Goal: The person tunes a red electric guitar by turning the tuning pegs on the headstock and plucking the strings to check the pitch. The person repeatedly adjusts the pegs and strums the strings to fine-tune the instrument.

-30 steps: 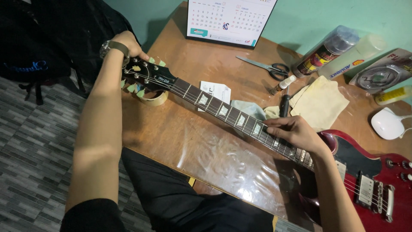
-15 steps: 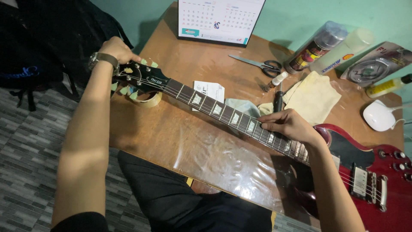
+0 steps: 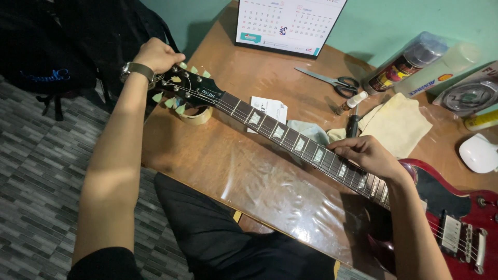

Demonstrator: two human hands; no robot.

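Observation:
A red electric guitar point(image 3: 456, 207) lies across the wooden table point(image 3: 207, 161), its dark neck point(image 3: 280, 132) running up-left to a black headstock point(image 3: 194, 89) with pale green tuning pegs. My left hand point(image 3: 155, 54) is curled at the far end of the headstock, on the pegs; a watch sits on that wrist. My right hand point(image 3: 365, 155) rests on the fretboard near the body, fingertips pressing the strings. The headstock lies over a roll of tape point(image 3: 196, 114).
Behind the neck lie scissors point(image 3: 332, 82), a small dropper bottle point(image 3: 351, 102), a yellow cloth point(image 3: 397, 124), a white card point(image 3: 270, 108), two spray cans point(image 3: 404, 62) and a desk calendar point(image 3: 288, 23). A white mouse point(image 3: 478, 153) sits at the right edge. A black bag point(image 3: 46, 46) lies on the floor.
The view has shifted slightly, so everything sits a little lower-left. My left hand has closed in on the tuning pegs; my right hand stays on the fretboard.

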